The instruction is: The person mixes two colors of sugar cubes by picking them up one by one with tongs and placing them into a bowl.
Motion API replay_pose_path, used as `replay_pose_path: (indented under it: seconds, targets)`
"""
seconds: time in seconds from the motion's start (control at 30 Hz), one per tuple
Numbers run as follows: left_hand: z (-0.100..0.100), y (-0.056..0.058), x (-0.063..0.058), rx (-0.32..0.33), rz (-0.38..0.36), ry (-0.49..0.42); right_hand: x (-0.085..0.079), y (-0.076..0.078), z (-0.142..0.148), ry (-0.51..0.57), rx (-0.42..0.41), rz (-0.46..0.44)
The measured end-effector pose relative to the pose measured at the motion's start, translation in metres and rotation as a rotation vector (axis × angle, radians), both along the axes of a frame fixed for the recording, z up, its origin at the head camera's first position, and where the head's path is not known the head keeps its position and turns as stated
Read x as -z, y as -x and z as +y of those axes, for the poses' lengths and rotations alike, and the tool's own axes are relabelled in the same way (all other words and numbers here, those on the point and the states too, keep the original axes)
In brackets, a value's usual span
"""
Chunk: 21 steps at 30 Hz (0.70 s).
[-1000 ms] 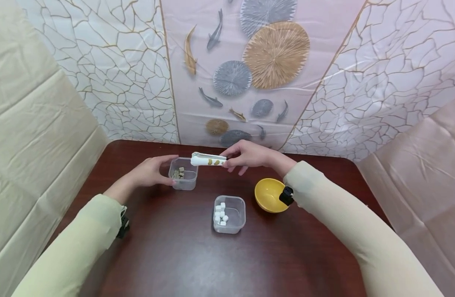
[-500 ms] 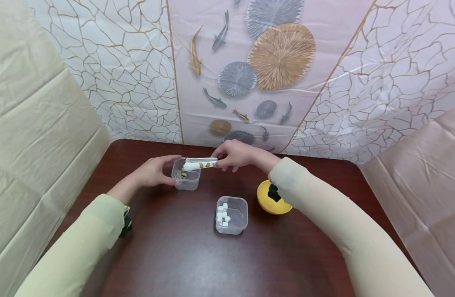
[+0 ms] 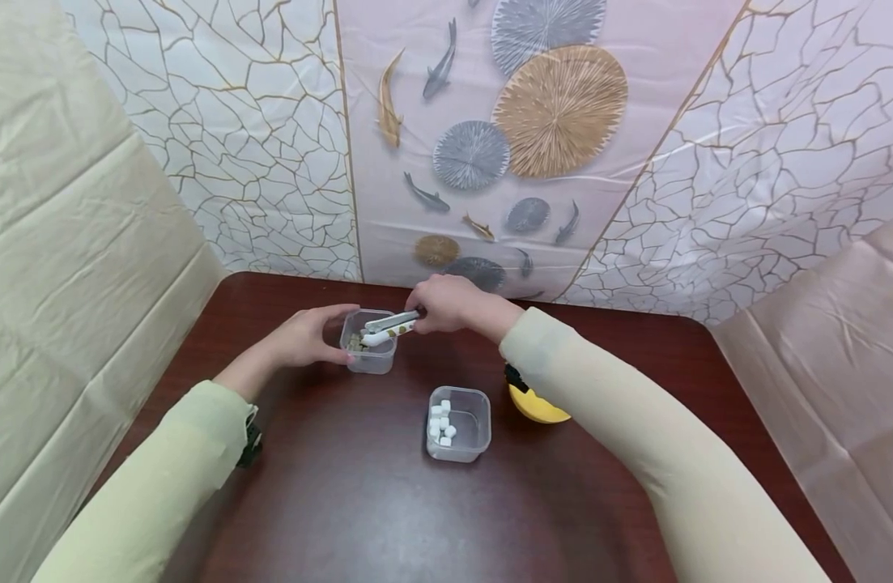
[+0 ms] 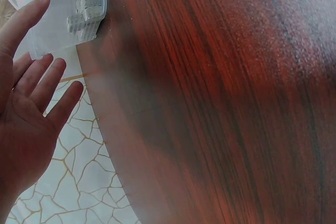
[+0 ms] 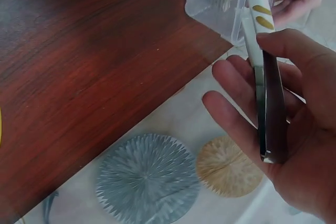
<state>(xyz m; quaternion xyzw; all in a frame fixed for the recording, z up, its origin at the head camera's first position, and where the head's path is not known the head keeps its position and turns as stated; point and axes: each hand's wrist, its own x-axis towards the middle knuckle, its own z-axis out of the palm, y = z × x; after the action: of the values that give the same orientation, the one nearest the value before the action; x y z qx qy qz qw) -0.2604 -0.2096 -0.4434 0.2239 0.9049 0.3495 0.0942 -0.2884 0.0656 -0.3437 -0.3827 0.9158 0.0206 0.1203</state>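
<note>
My left hand (image 3: pixel 300 336) holds a clear plastic container (image 3: pixel 373 364) at the far left of the table, thumb on the near side and fingers on the far side. Small greyish-brown cubes (image 4: pixel 92 6) lie in it. With my right hand (image 3: pixel 449 304) I grip food tongs (image 5: pixel 274 103) between thumb and fingers; they have a dark handle and white arms with gold marks. In the head view, the tong tips point down into the container, close to the cubes. Whether they touch a cube cannot be seen.
A second clear container (image 3: pixel 477 437) with several white cubes (image 3: pixel 440 423) stands nearer me, mid-table. To its right, a yellow bowl (image 3: pixel 539 407) is partly covered by my right sleeve. The dark wooden table (image 3: pixel 329 494) meets a patterned backdrop (image 3: pixel 271 162) at its far edge.
My right hand has moved left and brought the tongs from beside the container's rim down into it. My right sleeve now covers more of the yellow bowl. The left hand keeps its hold.
</note>
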Motion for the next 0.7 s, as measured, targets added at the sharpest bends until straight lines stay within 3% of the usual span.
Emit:
replay_pose_path:
  seconds: [0.37, 0.7]
  targets:
    - [0.001, 0.001, -0.001, 0.008, 0.004, -0.005, 0.003, -0.002, -0.023, -0.16, -0.023, 0.163]
    - [0.0, -0.001, -0.001, 0.004, -0.01, -0.014, 0.004, -0.003, -0.036, -0.257, -0.013, 0.204]
